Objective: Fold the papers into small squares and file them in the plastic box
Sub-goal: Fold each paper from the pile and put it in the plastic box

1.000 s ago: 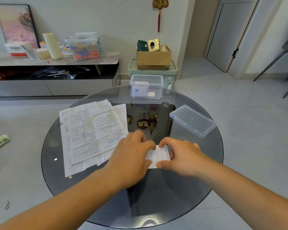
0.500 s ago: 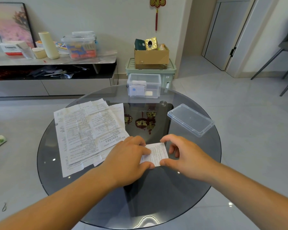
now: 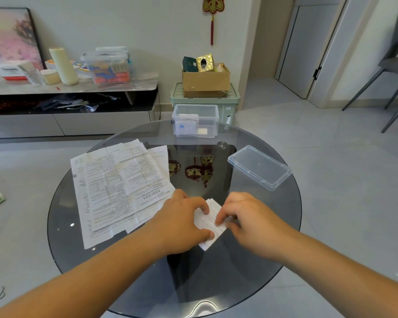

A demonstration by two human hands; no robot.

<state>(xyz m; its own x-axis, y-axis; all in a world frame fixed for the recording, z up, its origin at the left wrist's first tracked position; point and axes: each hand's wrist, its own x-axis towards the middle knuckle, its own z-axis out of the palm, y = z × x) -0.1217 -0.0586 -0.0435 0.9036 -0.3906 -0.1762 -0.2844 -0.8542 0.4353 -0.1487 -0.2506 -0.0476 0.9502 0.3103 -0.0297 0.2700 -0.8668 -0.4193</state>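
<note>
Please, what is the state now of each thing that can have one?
plastic box: open, some white items inside
lid: off, lying on the glass table
folded paper: partly folded, between both hands
paper stack: unfolded, lying flat
left hand: grips the folded paper
right hand: pinches the folded paper

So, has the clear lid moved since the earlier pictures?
No. The clear lid lies in the same place, by the right edge of the glass table.
</note>
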